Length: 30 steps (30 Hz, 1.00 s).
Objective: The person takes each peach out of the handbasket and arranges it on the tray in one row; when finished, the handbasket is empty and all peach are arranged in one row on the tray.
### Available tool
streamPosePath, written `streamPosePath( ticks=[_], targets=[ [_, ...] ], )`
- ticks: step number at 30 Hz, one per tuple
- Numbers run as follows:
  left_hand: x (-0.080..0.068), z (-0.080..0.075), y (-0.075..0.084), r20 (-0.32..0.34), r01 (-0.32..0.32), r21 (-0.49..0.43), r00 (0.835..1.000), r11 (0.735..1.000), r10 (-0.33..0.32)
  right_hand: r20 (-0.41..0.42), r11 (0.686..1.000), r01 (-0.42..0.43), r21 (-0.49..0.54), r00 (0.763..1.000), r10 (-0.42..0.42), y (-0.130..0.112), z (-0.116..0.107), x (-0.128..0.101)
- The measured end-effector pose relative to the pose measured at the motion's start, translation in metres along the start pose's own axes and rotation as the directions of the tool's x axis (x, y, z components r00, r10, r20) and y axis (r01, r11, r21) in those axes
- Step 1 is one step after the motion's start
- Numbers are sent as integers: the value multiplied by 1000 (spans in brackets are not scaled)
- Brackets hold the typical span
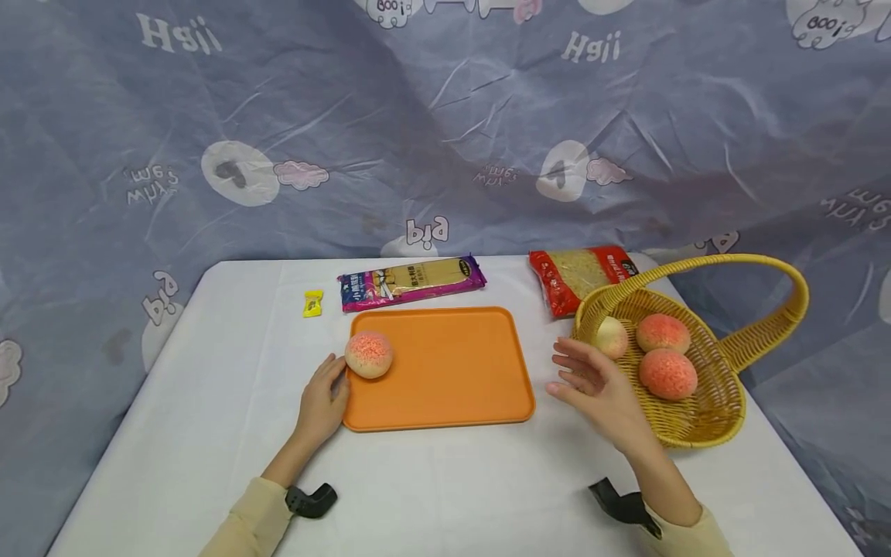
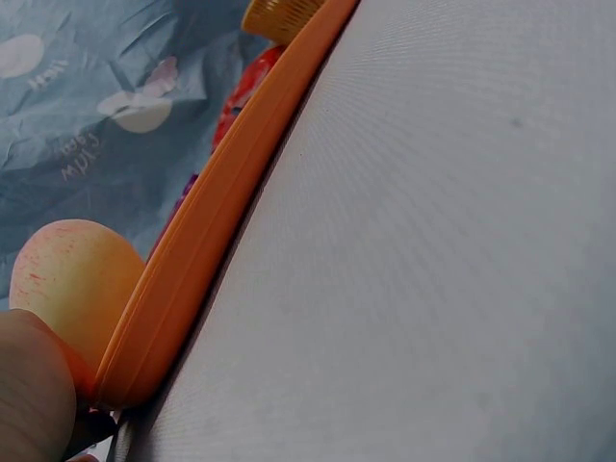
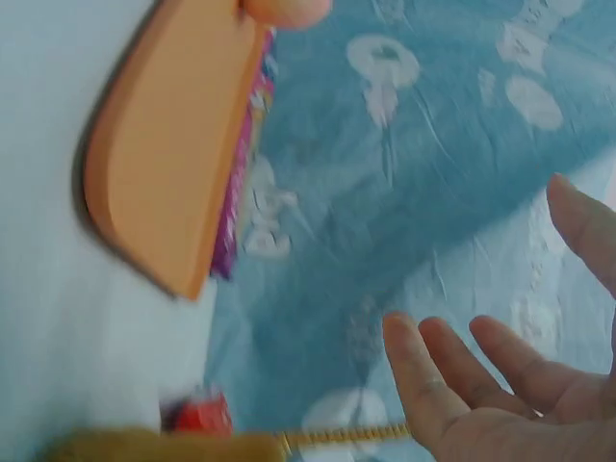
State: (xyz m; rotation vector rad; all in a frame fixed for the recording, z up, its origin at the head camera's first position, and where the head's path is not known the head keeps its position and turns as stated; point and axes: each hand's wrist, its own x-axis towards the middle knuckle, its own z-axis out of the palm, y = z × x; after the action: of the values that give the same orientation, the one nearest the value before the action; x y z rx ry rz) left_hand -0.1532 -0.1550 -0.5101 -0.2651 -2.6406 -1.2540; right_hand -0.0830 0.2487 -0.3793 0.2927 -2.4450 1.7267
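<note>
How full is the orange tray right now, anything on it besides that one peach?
Nearly empty. The orange tray holds one peach at its left edge, touched by the left hand; three more sit in the basket.

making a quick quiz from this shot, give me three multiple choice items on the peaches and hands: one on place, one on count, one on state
1. Where is the lone peach?
A. in the basket
B. on the orange tray's left edge
C. on the noodle packet

2. How many peaches lie in the wicker basket?
A. one
B. three
C. five

3. How is the right hand?
A. open, holding nothing
B. gripping a peach
C. gripping the basket handle

Answers:
1 B, it sits on the orange tray beside the left hand.
2 B, three show in the head view.
3 A, its fingers are spread in the air between tray and basket.
</note>
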Motion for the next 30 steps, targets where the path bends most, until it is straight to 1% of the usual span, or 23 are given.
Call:
streamPosePath(
  ticks=[3, 5, 6, 8, 9, 11, 13, 15, 17, 21, 24, 27, 30],
  targets=[
    [0, 0, 0, 1, 4, 1, 1000, 1000, -4, -53, 999, 42, 26, 998, -41, -3, -22, -6],
    [0, 0, 0, 1, 9, 1, 1000, 1000, -9, -112, 997, 65, 36, 992, -61, -2, -37, -8],
    [0, 0, 1, -3, 6, 3, 1000, 1000, -6, -147, 998, 67, 17, 987, -64, 0, -45, -9],
    [0, 0, 1, -9, 3, 9, 1000, 1000, -3, -229, 999, 37, -11, 973, -39, 5, -60, -11],
    [0, 0, 1, -12, 1, 10, 1000, 1000, -1, -279, 999, 4, -46, 960, -17, 9, -67, -11],
    [0, 0, 1, -13, 1, 12, 1000, 1000, 0, -367, 989, -94, -113, 929, 46, 17, -81, -12],
    [0, 0, 1, -5, 10, 9, 1000, 1000, -10, -430, 971, -196, -139, 895, 119, 26, -94, -12],
    [0, 0, 1, 3, 18, 6, 1000, 1000, -18, -473, 945, -286, -160, 862, 181, 35, -104, -11],
    [-1, 0, 0, 7, 22, 8, 1000, 1000, -22, -496, 926, -345, -153, 837, 230, 44, -112, -9],
    [-1, 0, -1, 14, 26, 7, 1000, 1000, -26, -535, 895, -429, -121, 788, 305, 58, -118, -5],
    [0, -1, -1, 19, 28, -4, 999, 1000, -28, -572, 862, -494, -111, 741, 351, 66, -119, -2],
    [0, -1, -1, 19, 24, -10, 1000, 1000, -24, -592, 822, -562, -92, 695, 409, 72, -120, 1],
    [0, -1, 0, 16, 14, -2, 1000, 1000, -14, -579, 785, -614, -82, 671, 464, 78, -121, 3]
  ],
)
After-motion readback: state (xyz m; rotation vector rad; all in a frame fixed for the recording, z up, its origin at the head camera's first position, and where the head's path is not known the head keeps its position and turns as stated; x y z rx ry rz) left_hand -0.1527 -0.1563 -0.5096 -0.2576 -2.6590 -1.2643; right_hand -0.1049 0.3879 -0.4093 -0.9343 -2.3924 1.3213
